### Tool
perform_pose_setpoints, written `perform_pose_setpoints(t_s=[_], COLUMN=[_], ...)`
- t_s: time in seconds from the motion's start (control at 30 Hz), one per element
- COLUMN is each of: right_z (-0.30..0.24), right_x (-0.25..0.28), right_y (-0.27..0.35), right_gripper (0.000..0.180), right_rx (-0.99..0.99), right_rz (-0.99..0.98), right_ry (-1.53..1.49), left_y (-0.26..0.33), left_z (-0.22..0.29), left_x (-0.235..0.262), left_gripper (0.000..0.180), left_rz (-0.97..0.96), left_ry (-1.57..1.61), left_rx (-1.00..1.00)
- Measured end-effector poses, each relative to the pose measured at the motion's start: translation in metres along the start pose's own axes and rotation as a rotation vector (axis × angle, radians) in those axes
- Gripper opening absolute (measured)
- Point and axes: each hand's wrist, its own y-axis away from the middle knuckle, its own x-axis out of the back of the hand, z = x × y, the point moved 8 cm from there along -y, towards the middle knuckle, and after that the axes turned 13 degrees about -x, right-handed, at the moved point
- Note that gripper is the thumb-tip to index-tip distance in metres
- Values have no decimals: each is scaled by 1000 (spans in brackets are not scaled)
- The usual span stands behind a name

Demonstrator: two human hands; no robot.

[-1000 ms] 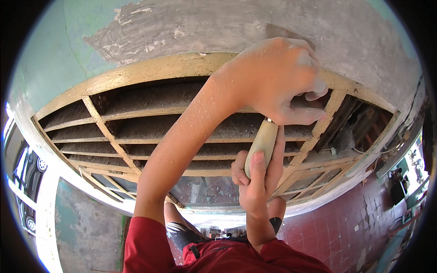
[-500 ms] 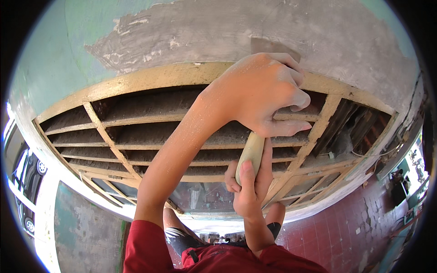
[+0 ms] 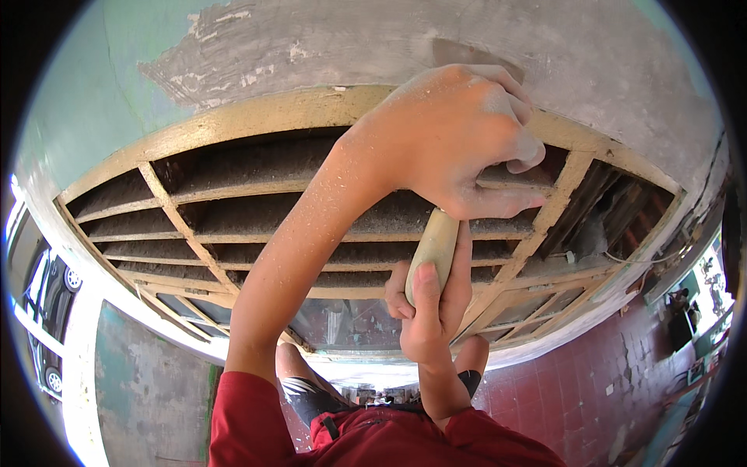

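My right hand (image 3: pixel 429 300) is wrapped round a pale, rounded wooden handle (image 3: pixel 436 247), its thumb lying along the near side. The handle slants up and slightly right, and its upper end disappears behind my left hand (image 3: pixel 467 148). Dust covers that left hand; its fingers are bent, with the thumb pointing right. Whatever the left fingers hold or press is hidden, as is the tool's working end. Just beyond them, a darker straight-edged patch (image 3: pixel 471 54) shows against the wall (image 3: pixel 327 39); whether it is a blade or a mark, I cannot tell.
The wall has scraped grey areas and peeling green paint. Below runs a wooden vent frame (image 3: pixel 233 117) with dusty slats, and glass panes (image 3: pixel 342 323) under it. A thin wire (image 3: pixel 642 261) crosses the opening at right. Red floor tiles (image 3: pixel 560 397) lie lower right; a car (image 3: pixel 47 303) stands outside left.
The view has tilted slightly, so wall and frame sit higher in the picture. Both hands have shifted up and a little right with the handle; their grip looks the same.
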Motion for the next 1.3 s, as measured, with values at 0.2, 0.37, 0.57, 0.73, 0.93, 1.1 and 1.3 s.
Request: perform_pose_setpoints(t_s=[0.2,0.37,0.57,0.73,0.93,1.1,1.3], right_z=[-3,7,0,7,9,4,5], right_x=[-2,3,-2,2,4,0,5], right_y=[-1,3,-2,1,3,1,2], right_gripper=[71,71,71,69,70,69,66], right_rx=[16,-35,-9,-48,-43,-26,-61], right_rz=[-14,6,-50,-2,-13,10,14], right_ry=[16,14,13,41,41,43,-35], left_y=[-3,6,1,4,6,-2,3], left_z=[1,4,0,4,3,1,2], left_x=[5,-2,6,0,-5,2,-4], left_gripper=[28,29,30,29,30,33,35], left_rz=[-47,-11,26,-33,-26,-9,-39], left_ry=[-12,18,-24,-21,-5,-31,-21], left_rx=[-8,1,19,-22,22,-6,7])
